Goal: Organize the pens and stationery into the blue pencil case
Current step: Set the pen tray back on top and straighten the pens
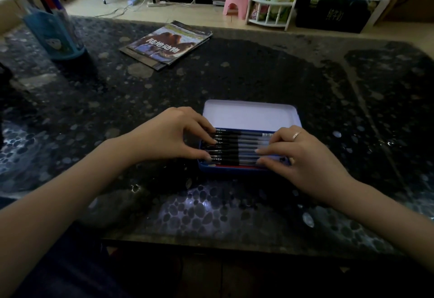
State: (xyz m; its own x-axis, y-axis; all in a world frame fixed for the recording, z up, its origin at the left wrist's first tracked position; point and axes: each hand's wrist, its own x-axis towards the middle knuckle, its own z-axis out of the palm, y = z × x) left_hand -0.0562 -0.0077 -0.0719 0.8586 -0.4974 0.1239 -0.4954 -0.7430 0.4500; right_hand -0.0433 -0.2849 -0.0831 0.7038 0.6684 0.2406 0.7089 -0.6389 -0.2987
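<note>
The blue pencil case [234,170] lies open in the middle of the dark table, its pale lid [250,115] folded back away from me. Several black-and-clear pens [237,148] lie side by side across the case. My left hand [173,133] rests at the case's left end with spread fingertips touching the pens' dark ends. My right hand [303,154], with a ring on one finger, presses its fingertips on the pens' clear ends at the right. Neither hand grips a pen.
A blue pen holder [55,34] with several markers stands at the far left. Thin booklets [166,44] lie at the back centre. Beyond the table's far edge are a pink stool [236,2], a white rack [270,8] and a black bin [333,13].
</note>
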